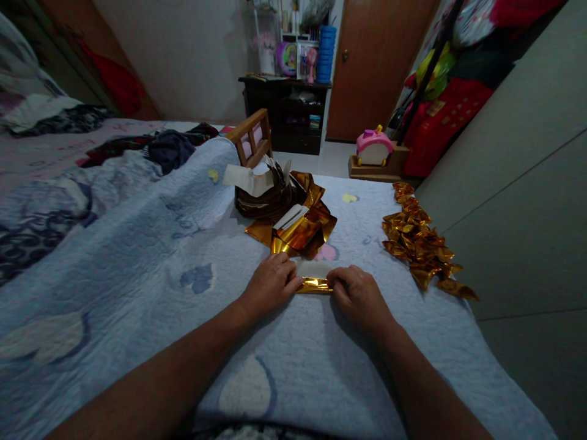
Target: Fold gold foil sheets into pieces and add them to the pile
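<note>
A sheet of gold foil paper lies on the bed, its near edge folded over so a gold strip shows below the pale inner side. My left hand pinches the left end of that fold. At the other end, my right hand grips it with curled fingers. Just beyond my hands is a loose heap of gold foil sheets, some showing white undersides. Behind it stands a thick curled stack of paper with dark edges.
Many folded gold foil pieces lie piled along the bed's right edge. A blue quilted bedspread covers the surface. A wooden rail rises at the far edge. Beyond are a dark cabinet and a pink toy.
</note>
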`<state>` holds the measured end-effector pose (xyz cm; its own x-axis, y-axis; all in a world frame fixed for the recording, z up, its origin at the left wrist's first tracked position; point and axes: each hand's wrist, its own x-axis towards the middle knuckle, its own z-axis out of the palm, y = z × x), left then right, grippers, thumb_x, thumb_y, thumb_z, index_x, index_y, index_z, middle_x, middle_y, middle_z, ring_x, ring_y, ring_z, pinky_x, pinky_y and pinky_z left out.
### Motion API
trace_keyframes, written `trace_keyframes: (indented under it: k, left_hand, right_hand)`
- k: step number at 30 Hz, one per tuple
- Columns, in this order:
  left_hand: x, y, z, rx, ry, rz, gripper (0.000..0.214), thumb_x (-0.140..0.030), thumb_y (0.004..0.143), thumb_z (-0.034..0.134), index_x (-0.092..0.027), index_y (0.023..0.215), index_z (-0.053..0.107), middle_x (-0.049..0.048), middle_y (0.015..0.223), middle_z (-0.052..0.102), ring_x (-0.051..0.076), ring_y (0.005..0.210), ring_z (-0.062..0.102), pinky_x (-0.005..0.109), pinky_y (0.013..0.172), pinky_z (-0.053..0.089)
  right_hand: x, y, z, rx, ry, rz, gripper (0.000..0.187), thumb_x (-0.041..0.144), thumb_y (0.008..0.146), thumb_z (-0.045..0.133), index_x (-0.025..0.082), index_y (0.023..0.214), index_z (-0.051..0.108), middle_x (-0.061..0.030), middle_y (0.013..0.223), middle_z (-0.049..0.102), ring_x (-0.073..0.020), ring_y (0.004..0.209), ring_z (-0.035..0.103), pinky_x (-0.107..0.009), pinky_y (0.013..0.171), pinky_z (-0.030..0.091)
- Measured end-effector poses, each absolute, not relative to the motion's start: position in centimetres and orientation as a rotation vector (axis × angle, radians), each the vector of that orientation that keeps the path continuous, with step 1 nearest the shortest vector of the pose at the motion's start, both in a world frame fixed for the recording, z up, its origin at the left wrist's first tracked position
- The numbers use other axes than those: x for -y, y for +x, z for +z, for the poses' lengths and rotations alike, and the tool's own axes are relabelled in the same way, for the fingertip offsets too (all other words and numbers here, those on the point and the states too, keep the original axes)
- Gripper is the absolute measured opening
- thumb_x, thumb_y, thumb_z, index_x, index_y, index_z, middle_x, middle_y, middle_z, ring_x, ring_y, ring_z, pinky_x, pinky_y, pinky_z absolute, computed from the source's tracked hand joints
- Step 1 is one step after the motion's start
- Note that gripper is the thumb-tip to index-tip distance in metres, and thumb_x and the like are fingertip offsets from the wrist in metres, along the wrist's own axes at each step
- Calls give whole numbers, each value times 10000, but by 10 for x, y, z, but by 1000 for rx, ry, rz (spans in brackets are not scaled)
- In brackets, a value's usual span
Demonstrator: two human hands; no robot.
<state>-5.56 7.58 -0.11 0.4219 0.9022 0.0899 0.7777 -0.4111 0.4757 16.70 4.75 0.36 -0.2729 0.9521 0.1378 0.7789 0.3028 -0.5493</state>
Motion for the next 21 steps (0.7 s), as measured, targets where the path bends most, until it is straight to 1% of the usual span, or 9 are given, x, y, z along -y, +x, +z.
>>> trace_keyframes:
  k: [6,11,17,21]
  left_hand:
    - [-73,-54,-3,-1500,2294,468,238,-299,883,668,-183,712,550,31,819,557,211,827,531,334,749,398]
    - [-73,-56,-3,-1477,2256,514,184,-272,862,677,-183,748,563,30,837,568,215,849,542,336,772,403]
    - [-72,-55,-2,-1478,2272,487,188,-283,879,660,-183,750,569,42,846,576,230,863,544,348,774,401]
    - [-72,-54,-2,-1499,2293,462,188,-290,882,664,-182,756,577,48,859,579,236,868,546,357,782,409]
  right_hand:
    - [-47,163,-1,2140,-1513,461,180,129,874,536,176,907,706,-80,856,706,-214,808,600,-336,760,434]
    - [-46,158,-4,2164,-1453,439,119,112,876,573,166,864,678,-72,848,663,-212,824,580,-331,765,437]
    - [-47,157,-5,2187,-1393,423,113,102,897,594,159,855,682,-76,878,631,-215,864,556,-329,786,437]
    - [-47,153,-3,2267,-1348,325,123,105,908,620,177,871,712,-70,901,647,-224,882,517,-353,804,399]
